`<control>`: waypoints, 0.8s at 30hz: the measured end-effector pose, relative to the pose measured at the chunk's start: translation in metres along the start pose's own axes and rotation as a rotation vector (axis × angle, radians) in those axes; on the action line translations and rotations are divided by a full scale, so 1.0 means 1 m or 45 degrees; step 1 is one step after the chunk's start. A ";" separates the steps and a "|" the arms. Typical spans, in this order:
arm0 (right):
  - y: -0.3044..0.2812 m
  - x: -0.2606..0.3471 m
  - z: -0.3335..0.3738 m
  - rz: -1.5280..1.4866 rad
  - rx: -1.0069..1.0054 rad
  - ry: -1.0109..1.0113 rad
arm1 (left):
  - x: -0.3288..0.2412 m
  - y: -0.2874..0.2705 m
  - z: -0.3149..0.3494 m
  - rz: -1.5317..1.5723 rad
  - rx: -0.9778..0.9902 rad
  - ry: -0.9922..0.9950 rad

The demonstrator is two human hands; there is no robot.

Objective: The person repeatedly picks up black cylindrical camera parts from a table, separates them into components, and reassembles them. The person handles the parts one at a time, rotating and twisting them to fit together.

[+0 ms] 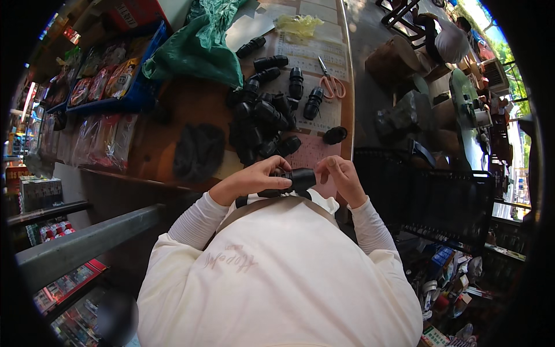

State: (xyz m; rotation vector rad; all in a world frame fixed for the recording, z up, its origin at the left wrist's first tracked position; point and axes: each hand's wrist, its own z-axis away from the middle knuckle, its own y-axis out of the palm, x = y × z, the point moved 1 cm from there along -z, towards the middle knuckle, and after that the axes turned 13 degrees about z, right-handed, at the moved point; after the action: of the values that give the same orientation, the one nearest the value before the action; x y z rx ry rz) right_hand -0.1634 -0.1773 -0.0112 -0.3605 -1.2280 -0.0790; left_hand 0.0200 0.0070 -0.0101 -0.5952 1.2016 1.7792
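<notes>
Head view, frame centre: a short black plastic pipe fitting (pixel 298 179) lies crosswise between both hands. The left hand (pixel 254 179) wraps its fingers around it; the right hand (pixel 341 173) pinches its right end.

Left hand (pixel 250 180) is covering most of the black fitting (pixel 298 179); its left end isn't showing. Right hand (pixel 342 175) is hiding the other end, fingertips curling out of sight. Fitting pile (pixel 260 124) at upper centre is merging into one dark mass, can't count pieces. Dark lump (pixel 198 150) left of it is too shadowed to identify. Snack packets (pixel 101 78) at upper left are blurring toward the rim.
</notes>
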 end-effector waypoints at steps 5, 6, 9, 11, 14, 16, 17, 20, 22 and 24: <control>0.006 0.009 0.007 0.569 0.010 -0.102 | -0.002 -0.001 0.001 -0.044 -0.016 0.036; 0.004 0.000 0.005 0.408 -0.013 -0.102 | -0.002 -0.001 0.001 -0.020 -0.011 0.035; 0.014 0.017 0.005 0.056 -0.202 -0.219 | -0.001 -0.002 0.000 0.028 0.001 0.034; 0.013 0.024 0.007 0.406 -0.041 -0.250 | -0.004 -0.002 0.000 0.027 0.012 0.033; 0.007 0.011 0.001 0.496 0.088 0.048 | -0.004 -0.002 0.002 0.035 -0.047 0.027; 0.009 0.008 0.003 -0.016 -0.043 -0.086 | -0.005 -0.002 0.002 0.053 -0.029 0.049; 0.016 0.025 0.006 0.102 -0.103 -0.335 | -0.005 -0.002 0.003 0.064 -0.022 0.057; 0.023 0.023 0.001 0.259 0.063 -0.426 | -0.008 -0.001 0.001 -0.113 0.016 0.079; 0.019 0.016 -0.001 0.118 0.085 -0.174 | -0.010 0.003 0.002 -0.122 -0.011 0.054; 0.020 0.008 -0.008 -0.025 0.033 -0.101 | -0.003 0.008 0.001 -0.274 0.011 0.163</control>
State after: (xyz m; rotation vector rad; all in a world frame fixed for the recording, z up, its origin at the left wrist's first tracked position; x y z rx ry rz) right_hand -0.1483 -0.1601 -0.0105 -0.3310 -1.3100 -0.0662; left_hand 0.0146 0.0052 -0.0034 -0.8124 1.1828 1.5737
